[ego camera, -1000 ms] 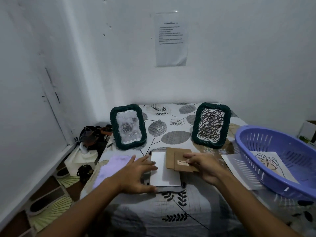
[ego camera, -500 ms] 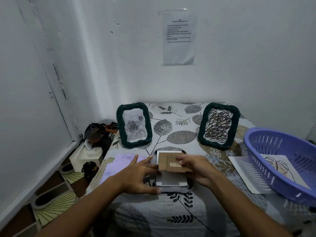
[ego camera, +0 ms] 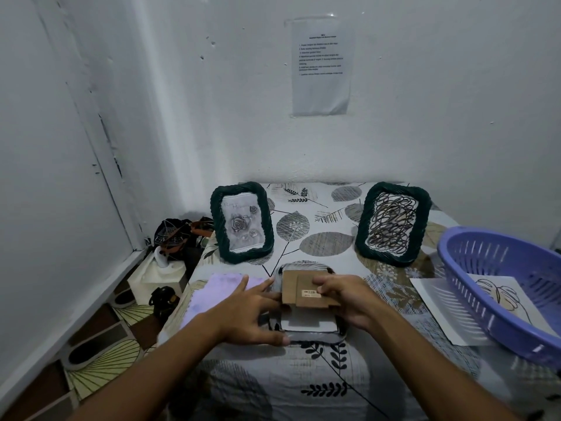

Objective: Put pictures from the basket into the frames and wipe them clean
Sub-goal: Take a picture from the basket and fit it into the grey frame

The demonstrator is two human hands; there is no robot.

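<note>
Our right hand [ego camera: 349, 299] pinches the cardboard backing [ego camera: 299, 291] over the face-down frame [ego camera: 309, 326]; our left hand [ego camera: 252, 311], fingers straight, steadies its nine o'clock edge; the basket [ego camera: 485, 299] sits at three o'clock

My left hand [ego camera: 252, 311] rests spread on the left edge of the face-down frame [ego camera: 309, 329] lying flat on the bench [ego camera: 318, 387], thumb along its near edge. My right hand [ego camera: 346, 299] pinches the brown backing board [ego camera: 300, 294], which lies over the frame's back, with a white picture sheet [ego camera: 303, 323] showing under it. A lilac cloth [ego camera: 218, 291] lies just left of my left hand. Two dark green frames stand farther back, the rose frame [ego camera: 242, 221] on the left and the scribble frame [ego camera: 393, 223] on the right. The purple basket [ego camera: 491, 302] sits at the right, holding a leaf drawing [ego camera: 498, 296], over a loose white sheet [ego camera: 446, 308].
</note>
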